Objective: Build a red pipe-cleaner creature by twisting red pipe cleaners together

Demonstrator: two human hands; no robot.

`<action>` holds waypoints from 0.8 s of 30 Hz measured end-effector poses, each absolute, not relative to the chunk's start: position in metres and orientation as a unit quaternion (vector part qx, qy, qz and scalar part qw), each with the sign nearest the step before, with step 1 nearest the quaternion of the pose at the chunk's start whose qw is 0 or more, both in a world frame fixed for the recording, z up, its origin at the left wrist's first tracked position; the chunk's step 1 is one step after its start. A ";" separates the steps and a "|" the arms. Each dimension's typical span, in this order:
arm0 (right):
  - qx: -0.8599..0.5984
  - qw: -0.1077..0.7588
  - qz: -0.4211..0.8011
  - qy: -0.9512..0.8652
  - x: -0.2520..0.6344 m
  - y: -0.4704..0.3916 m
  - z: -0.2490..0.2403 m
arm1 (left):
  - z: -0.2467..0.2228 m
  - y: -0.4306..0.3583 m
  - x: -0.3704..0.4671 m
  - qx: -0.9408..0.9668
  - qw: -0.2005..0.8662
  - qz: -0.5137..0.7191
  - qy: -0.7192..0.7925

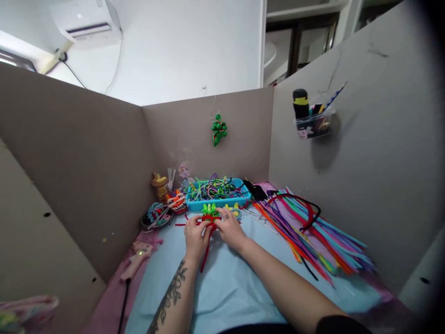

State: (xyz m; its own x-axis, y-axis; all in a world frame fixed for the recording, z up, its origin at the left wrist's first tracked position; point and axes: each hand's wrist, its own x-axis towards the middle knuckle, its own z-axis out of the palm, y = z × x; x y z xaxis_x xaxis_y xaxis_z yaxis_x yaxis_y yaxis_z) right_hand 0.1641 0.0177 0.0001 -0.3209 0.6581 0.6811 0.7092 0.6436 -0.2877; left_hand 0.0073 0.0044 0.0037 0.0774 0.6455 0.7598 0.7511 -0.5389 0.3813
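Both hands meet over the light blue cloth (239, 287) in front of the blue tray. My left hand (196, 237) pinches a red pipe cleaner (206, 254) whose loose end hangs down toward me. From the other side, my right hand (229, 230) closes its fingers on a small green pipe-cleaner figure (209, 209) with pointed tips and a dark eye spot. Red pipe cleaner lies across the figure's lower part, between my fingertips, and another red end sticks out to the left. My fingers cover much of the lower part. Just behind my right hand lies a yellow and blue pipe-cleaner piece (233, 210).
A blue tray (198, 204) full of pipe-cleaner scraps stands at the back. Long coloured pipe cleaners (313, 232) are heaped on the right, near metal tools (255, 214). On the left are a dark bowl (142, 222), an orange-and-white piece (177, 202) and a pink corded device (139, 260).
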 end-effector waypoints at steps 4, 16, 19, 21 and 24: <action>-0.413 0.407 -0.028 -0.814 0.162 0.015 0.001 | 0.000 0.008 0.006 -0.726 0.059 -0.474 -0.494; -0.401 0.414 0.169 -0.800 0.167 0.035 -0.020 | -0.012 0.023 -0.003 -0.708 -0.027 -0.464 -0.533; -0.402 0.414 0.188 -0.795 0.168 0.036 -0.019 | -0.009 0.021 -0.002 -0.718 -0.047 -0.454 -0.526; -0.400 0.416 0.189 -0.794 0.168 0.035 -0.018 | -0.007 0.019 -0.001 -0.729 -0.047 -0.448 -0.516; -0.395 0.419 0.191 -0.795 0.167 0.033 -0.016 | -0.005 0.016 0.000 -0.740 -0.043 -0.445 -0.503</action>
